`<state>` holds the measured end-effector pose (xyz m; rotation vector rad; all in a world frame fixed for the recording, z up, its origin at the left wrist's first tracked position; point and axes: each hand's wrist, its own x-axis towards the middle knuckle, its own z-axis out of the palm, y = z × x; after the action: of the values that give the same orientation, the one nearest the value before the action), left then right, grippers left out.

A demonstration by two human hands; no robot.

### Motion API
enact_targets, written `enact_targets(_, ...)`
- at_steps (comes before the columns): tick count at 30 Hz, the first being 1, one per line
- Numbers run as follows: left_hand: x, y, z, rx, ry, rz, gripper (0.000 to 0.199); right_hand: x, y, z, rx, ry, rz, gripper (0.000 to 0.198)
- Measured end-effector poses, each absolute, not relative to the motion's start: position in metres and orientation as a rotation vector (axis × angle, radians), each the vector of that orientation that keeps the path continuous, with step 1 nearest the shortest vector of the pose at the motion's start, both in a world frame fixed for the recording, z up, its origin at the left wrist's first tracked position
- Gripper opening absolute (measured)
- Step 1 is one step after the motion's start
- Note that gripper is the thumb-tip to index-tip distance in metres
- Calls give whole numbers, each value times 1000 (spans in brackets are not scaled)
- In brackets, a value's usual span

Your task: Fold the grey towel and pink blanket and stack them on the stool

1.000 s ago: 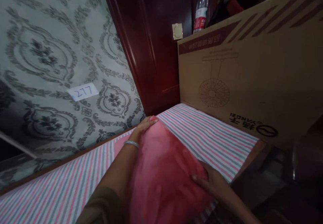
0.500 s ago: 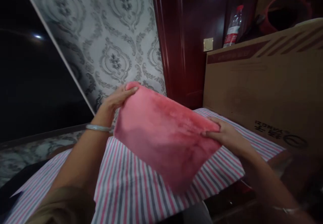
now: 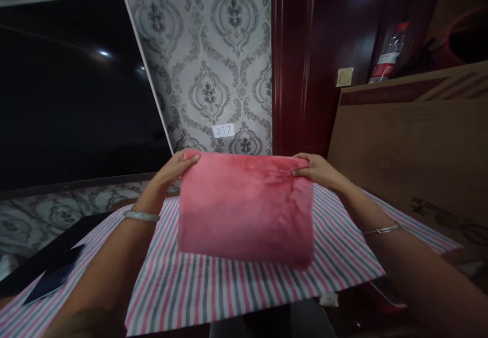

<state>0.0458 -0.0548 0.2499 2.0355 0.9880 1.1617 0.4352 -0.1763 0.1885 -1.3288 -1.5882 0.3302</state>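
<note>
A folded pink plush cloth (image 3: 246,208), soft and fuzzy, hangs between my two hands above a striped cloth (image 3: 213,287). My left hand (image 3: 177,167) is closed on its upper left corner, thumb on the near face. At the upper right corner, my right hand (image 3: 316,169) pinches it the same way. The cloth's top edge is nearly level and its lower edge hangs close over the stripes; whether it touches them I cannot tell. My fingers behind the cloth are hidden.
A large dark screen (image 3: 76,89) stands at the left. On the right is a big cardboard box (image 3: 404,140), with a plastic bottle (image 3: 387,58) at its top edge. A paper marked 277 (image 3: 223,130) shows against the patterned wall. A dark flat object (image 3: 53,279) lies at the lower left.
The pink cloth has gone from slanting down to the right to nearly level, both hands still holding its corners. The view has turned left, showing more of the screen and the 277 paper.
</note>
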Motion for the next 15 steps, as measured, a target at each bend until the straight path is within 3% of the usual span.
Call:
enact_targets(4,37,-64,260,2249,960,1426,37,433,-173,197,-1282,-1556,-138,34)
enact_targets(7,23,-83,239,2520,1038,1509,26,431,-196,173,-1250,-1612,-457,36)
enact_targets(11,-2,-116,130,2951,966,1135,15,420,-237,68,-1232,-1839,-538,37)
enact_targets(15,-19,-158,13,3093,915,597,30,407,-275,-36,-1265,-2130,-280,45)
